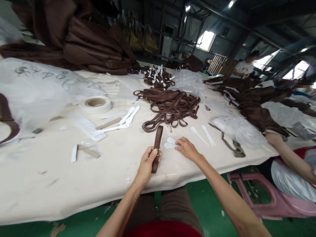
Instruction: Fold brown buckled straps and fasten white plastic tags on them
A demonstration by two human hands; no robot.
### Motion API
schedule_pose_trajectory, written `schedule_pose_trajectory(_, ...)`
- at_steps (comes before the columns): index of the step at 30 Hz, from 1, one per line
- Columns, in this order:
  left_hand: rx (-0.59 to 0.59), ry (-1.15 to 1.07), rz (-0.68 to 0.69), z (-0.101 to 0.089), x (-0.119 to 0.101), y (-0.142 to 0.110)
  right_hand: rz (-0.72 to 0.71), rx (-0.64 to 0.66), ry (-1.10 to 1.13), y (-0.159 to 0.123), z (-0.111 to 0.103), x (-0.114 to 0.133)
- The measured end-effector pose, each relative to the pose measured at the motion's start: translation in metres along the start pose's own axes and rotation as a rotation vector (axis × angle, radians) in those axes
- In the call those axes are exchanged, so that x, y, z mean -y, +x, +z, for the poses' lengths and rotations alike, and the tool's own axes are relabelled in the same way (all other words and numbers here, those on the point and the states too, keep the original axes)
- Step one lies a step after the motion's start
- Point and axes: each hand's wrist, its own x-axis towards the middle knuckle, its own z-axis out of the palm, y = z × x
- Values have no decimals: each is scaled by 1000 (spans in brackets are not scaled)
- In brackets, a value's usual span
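Note:
My left hand (148,161) is closed round a folded brown leather strap (158,136), its thumb beside a small brass buckle (158,151). The strap stands lengthwise over the front part of the table. To its right, the fingers of my right hand (186,147) pinch white paddle-ended strips (170,143), whose rounded ends point left toward the strap. Two more white strips (208,135) lie just beyond my right hand. Behind both hands is a heap of brown straps (170,103), some with brass fittings.
A roll of white tape (95,104), loose white strips (129,116) and scraps lie left on the cream-covered table (103,184). Brown straps with white pieces (158,76) sit further back. Right are plastic bags (239,130), a grey strap (233,144), a pink stool (261,197) and a co-worker's arm (291,154).

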Motion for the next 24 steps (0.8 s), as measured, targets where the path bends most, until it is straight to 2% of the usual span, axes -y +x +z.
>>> schedule_pose_trajectory(5,-2,-57,48,0,3,0,45,12,7,12,2,3)
schedule_pose_trajectory(11,0,-182,82,-1,4,-1,3,-94,74,-2,-8,14)
schedule_pose_trajectory(14,56,-200,50,0,-1,-4,80,-119,325,-12,-10,26)
schedule_pose_trajectory(17,162,-62,69,1,-10,-11,173,-127,646,-22,-5,45)
schedule_pose_trajectory(20,243,79,75,2,-17,-19,192,-115,814,-32,9,66)
schedule_pose_trajectory(24,289,130,90,0,-19,-24,253,-144,988,-46,27,82)
